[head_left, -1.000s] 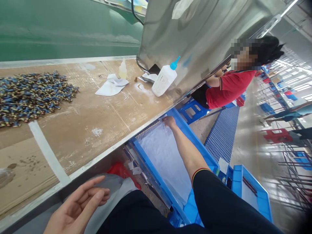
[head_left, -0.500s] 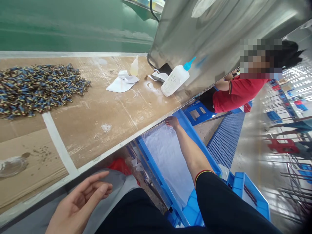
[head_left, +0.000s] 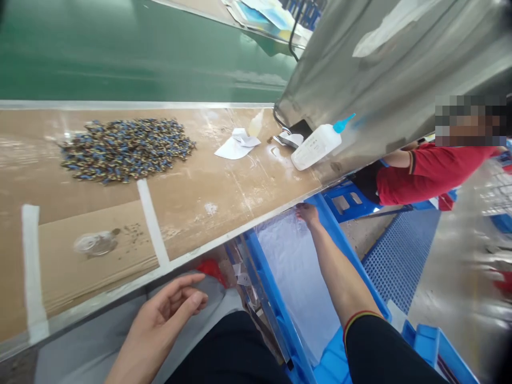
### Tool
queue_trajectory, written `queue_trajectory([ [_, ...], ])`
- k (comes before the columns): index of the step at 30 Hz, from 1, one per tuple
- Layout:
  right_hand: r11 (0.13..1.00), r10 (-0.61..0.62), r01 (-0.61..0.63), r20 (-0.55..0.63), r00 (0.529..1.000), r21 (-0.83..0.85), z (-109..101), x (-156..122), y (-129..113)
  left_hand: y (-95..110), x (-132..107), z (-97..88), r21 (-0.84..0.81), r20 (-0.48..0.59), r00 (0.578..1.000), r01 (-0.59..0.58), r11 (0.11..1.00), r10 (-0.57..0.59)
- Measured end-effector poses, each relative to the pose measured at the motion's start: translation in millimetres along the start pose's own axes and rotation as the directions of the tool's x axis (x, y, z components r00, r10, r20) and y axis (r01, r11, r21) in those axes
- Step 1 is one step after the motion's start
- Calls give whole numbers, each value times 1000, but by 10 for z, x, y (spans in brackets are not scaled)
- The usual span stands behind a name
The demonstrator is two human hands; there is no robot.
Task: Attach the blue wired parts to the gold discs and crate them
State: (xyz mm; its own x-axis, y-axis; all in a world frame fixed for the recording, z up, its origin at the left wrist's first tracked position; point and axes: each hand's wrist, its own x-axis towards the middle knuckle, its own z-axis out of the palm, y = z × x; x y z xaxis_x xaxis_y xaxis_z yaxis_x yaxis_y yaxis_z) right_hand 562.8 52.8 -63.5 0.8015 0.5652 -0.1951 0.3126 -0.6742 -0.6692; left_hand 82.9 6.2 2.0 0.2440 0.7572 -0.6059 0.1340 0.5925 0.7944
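My left hand (head_left: 172,314) hovers over the grey cloth at the table's front edge. Its fingers are loosely curled and apart from the thumb, with nothing in them. At the far end of a long blue crate (head_left: 272,288), my right hand (head_left: 308,213) reaches down to the far edge of a thin white sheet (head_left: 300,266) that lines it. The right fingers look bent together at that edge; whether they pinch the sheet is too small to tell. A heap of small blue, yellow and dark parts (head_left: 128,149) lies on the brown-covered table (head_left: 192,234).
On the table are a white bottle with a blue nozzle (head_left: 318,146), a small clear bottle (head_left: 256,124), folded white paper (head_left: 236,146) and a clear plastic piece (head_left: 95,243). A metal casing (head_left: 360,80) rises at the right. Beyond sits a person in red (head_left: 436,173).
My view has swung left, so the table, crate and both hands appear farther right. The right hand stays at the crate's far end, and the left keeps its loose curl.
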Motion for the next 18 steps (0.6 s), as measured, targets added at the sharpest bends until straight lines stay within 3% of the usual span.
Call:
queue_trajectory([
  [2, 991, -91, 101, -106, 990, 92, -141, -211, -82, 11, -24, -10, -30, 1, 1000, -12, 999, 12],
  [5, 933, -220, 282, -265, 939, 226, -259, -565, -258, 21, -65, -51, -56, -20, 1000, -19, 998, 18],
  [7, 872, -303, 395, -316, 899, 289, -172, -822, -501, 38, -106, -90, -60, -22, 999, -32, 998, 31],
  [9, 795, -465, 509, -208, 860, 329, 87, -1068, -896, 70, -164, -155, -30, -11, 998, -59, 998, 59],
  [10, 738, -600, 576, -50, 798, 351, 273, -1173, -1145, 88, -200, -204, 3, -10, 997, -77, 997, 77],
  [12, 593, -802, 687, 228, 552, 421, 702, -1319, -1689, 110, -289, -340, 93, -22, 994, -105, 990, 108],
  [13, 527, -850, 731, 287, 443, 433, 920, -1359, -1954, 106, -344, -427, 136, -27, 993, -114, 984, 119],
  [14, 481, -872, 777, 319, 372, 406, 1124, -1380, -2196, 86, -407, -524, 165, -44, 990, -122, 979, 131],
  [16, 420, -874, 865, 380, 304, 274, 1453, -1373, -2572, -13, -551, -735, 174, -136, 978, -132, 976, 156],
  [18, 382, -860, 908, 425, 281, 172, 1659, -1320, -2787, -187, -705, -967, 122, -298, 938, -144, 982, 174],
])
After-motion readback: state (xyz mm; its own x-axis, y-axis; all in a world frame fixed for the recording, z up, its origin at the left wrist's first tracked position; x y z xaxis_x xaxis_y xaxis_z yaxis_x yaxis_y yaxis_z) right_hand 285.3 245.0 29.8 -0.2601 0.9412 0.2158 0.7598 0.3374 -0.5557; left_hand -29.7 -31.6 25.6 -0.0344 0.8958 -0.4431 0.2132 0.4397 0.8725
